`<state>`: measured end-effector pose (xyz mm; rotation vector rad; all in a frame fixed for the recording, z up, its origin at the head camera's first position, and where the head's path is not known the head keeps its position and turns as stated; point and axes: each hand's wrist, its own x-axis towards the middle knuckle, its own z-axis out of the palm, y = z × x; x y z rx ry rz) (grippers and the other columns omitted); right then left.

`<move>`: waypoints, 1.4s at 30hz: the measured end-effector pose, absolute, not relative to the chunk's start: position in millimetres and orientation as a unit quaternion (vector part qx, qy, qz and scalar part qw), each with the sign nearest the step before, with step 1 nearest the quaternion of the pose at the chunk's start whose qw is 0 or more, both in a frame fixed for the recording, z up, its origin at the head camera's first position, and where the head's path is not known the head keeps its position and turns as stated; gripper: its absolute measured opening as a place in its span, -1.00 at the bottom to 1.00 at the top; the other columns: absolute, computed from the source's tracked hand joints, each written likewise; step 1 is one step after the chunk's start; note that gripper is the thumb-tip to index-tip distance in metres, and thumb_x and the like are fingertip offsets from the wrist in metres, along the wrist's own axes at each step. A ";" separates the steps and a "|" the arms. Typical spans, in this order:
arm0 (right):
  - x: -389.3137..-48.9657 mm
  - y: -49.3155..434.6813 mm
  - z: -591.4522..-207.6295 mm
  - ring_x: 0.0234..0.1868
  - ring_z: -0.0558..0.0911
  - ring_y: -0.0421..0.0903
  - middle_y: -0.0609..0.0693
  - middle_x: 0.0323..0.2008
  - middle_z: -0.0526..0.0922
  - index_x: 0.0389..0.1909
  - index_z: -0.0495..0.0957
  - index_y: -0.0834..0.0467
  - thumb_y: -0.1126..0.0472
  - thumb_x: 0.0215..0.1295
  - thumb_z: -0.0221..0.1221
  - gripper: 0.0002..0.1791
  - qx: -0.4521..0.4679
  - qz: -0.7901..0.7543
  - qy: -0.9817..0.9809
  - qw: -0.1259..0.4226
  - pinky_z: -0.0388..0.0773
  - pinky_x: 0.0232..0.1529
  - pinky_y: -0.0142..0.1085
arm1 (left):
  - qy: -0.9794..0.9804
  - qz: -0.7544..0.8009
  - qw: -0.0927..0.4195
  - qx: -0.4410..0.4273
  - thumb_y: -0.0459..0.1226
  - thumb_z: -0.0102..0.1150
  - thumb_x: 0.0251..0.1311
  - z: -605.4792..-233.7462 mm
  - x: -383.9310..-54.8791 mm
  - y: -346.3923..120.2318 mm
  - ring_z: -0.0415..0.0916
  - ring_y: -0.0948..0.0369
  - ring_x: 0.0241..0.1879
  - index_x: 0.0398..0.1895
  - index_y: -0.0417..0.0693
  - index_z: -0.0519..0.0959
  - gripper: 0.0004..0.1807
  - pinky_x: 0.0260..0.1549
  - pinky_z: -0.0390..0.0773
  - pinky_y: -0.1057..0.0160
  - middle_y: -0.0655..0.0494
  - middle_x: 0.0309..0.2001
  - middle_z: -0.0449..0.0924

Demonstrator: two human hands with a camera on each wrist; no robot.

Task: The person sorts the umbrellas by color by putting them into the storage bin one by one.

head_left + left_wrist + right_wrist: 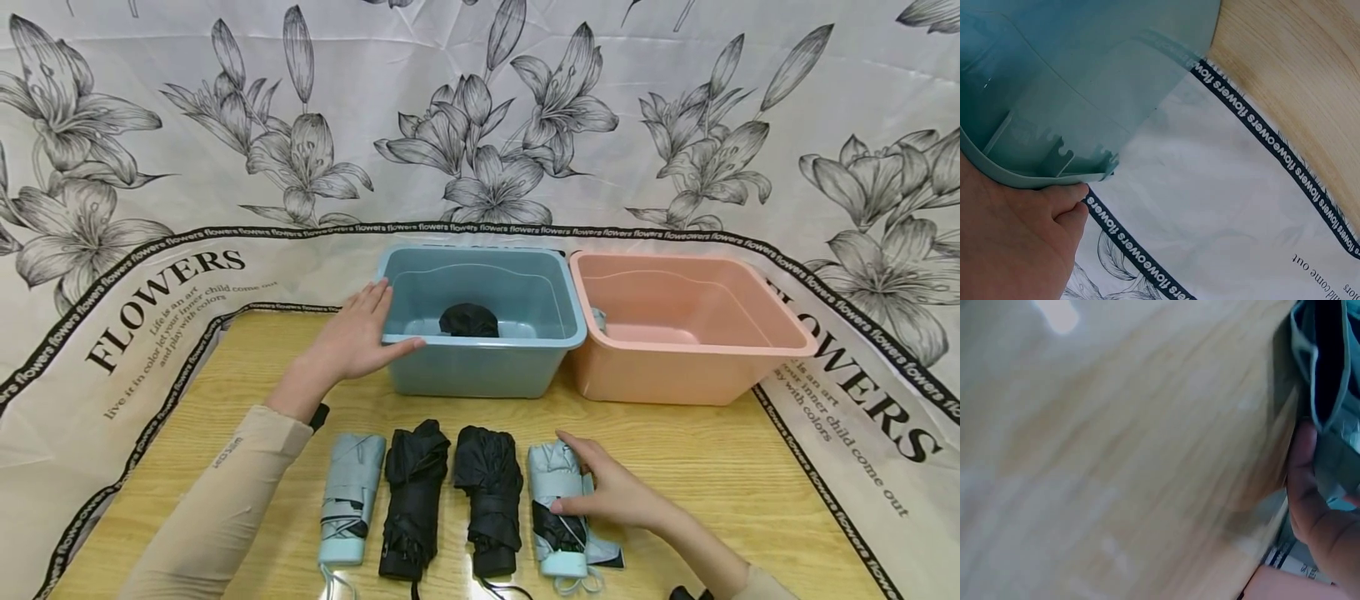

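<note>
Four becomes several here: a row of folded umbrellas lies on the table in the head view. At its right end is a light blue umbrella (553, 477) with a black patch, gripped by my right hand (611, 493), thumb on its near part and fingers at its far right side. In the right wrist view, fingers (1305, 487) press against its fabric (1340, 450). Two black umbrellas (491, 492) (415, 500) and another light blue umbrella (352, 483) lie left of it. My left hand (356, 340) rests spread on the left corner of a blue bin (480, 367).
A dark folded bundle (468, 320) lies inside the blue bin. Right beside it stands a pink bin (675, 375), with a bit of light blue (598, 319) showing inside. Behind both hangs a flower-print cloth (420, 200). Wooden tabletop (255, 358) lies under everything.
</note>
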<state>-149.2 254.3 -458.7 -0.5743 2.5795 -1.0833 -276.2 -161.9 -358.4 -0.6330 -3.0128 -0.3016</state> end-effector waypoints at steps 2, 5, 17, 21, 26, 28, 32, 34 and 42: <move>-149.0 250.3 -459.4 0.32 0.41 0.34 0.41 0.40 0.28 0.64 0.06 0.27 -0.15 0.12 0.54 0.24 -0.199 -0.366 0.897 0.147 0.47 0.22 0.25 | -0.974 -0.097 0.023 -0.204 0.48 -0.13 0.35 -358.9 -276.5 -161.8 -0.27 -0.17 0.65 0.67 -0.31 -0.17 0.24 0.61 -0.14 -0.17 -0.24 0.68 -0.28; -148.8 244.0 -459.9 0.36 0.39 0.38 0.42 0.41 0.25 0.64 0.06 0.26 -0.15 0.04 0.58 0.29 -0.194 -0.356 0.903 0.143 0.42 0.27 0.34 | -0.974 -0.099 0.023 -0.205 0.47 -0.13 0.35 -358.9 -276.5 -161.8 -0.27 -0.17 0.65 0.67 -0.31 -0.17 0.24 0.61 -0.14 -0.16 -0.24 0.68 -0.27; -147.2 230.6 -457.3 0.20 0.50 0.16 0.22 0.33 0.39 0.58 0.20 0.22 0.00 -0.10 0.66 0.24 -0.174 -0.385 0.899 0.111 0.52 0.16 0.14 | -0.973 -0.100 0.021 -0.205 0.48 -0.15 0.35 -358.5 -276.3 -161.8 -0.28 -0.16 0.66 0.67 -0.31 -0.18 0.24 0.61 -0.14 -0.16 -0.23 0.68 -0.29; -147.6 231.7 -459.4 0.27 0.46 0.20 0.22 0.36 0.38 0.57 0.24 0.17 0.07 -0.13 0.66 0.20 -0.167 -0.412 0.888 0.114 0.48 0.20 0.15 | -0.973 -0.102 0.019 -0.205 0.47 -0.14 0.36 -358.4 -275.8 -161.1 -0.28 -0.17 0.65 0.67 -0.32 -0.18 0.24 0.61 -0.14 -0.16 -0.23 0.68 -0.29; -147.4 233.8 -459.9 0.24 0.47 0.21 0.23 0.39 0.36 0.54 0.30 0.12 0.16 -0.17 0.67 0.16 -0.149 -0.448 0.875 0.102 0.54 0.10 0.00 | -0.973 -0.101 0.021 -0.205 0.46 -0.13 0.37 -358.6 -276.1 -161.0 -0.28 -0.17 0.65 0.67 -0.32 -0.18 0.23 0.61 -0.14 -0.16 -0.24 0.68 -0.28; -147.3 235.6 -458.8 0.12 0.54 0.19 0.26 0.40 0.33 0.53 0.30 0.10 0.21 -0.15 0.66 0.15 -0.138 -0.473 0.864 0.102 0.62 -0.04 -0.09 | -0.973 -0.101 0.022 -0.205 0.46 -0.13 0.37 -358.8 -276.2 -161.0 -0.27 -0.17 0.65 0.67 -0.33 -0.18 0.23 0.61 -0.14 -0.16 -0.25 0.68 -0.27; -148.3 240.3 -452.4 -0.17 0.64 0.08 0.33 0.38 0.29 0.55 0.27 0.07 0.29 -0.10 0.63 0.13 -0.125 -0.522 0.839 0.092 0.70 -0.27 -0.17 | -0.973 -0.099 0.026 -0.205 0.46 -0.13 0.36 -359.0 -276.8 -161.1 -0.27 -0.17 0.65 0.67 -0.33 -0.17 0.23 0.61 -0.13 -0.16 -0.26 0.68 -0.25; -149.0 242.8 -446.7 -0.23 0.65 0.06 0.36 0.35 0.30 0.56 0.23 0.05 0.30 -0.06 0.61 0.13 -0.123 -0.538 0.829 0.087 0.71 -0.31 -0.18 | -0.973 -0.098 0.027 -0.205 0.46 -0.13 0.36 -358.6 -277.2 -161.1 -0.27 -0.17 0.65 0.67 -0.33 -0.17 0.23 0.61 -0.13 -0.16 -0.25 0.68 -0.26; -157.6 258.3 -411.2 0.06 0.60 -0.19 0.28 0.46 0.13 0.63 0.12 0.06 0.46 0.11 0.49 0.11 -0.145 -0.593 0.792 0.011 0.74 -0.31 -0.27 | -0.973 -0.100 0.031 -0.207 0.49 -0.16 0.35 -360.3 -278.4 -161.2 -0.26 -0.18 0.65 0.66 -0.34 -0.14 0.25 0.61 -0.13 -0.17 -0.26 0.68 -0.26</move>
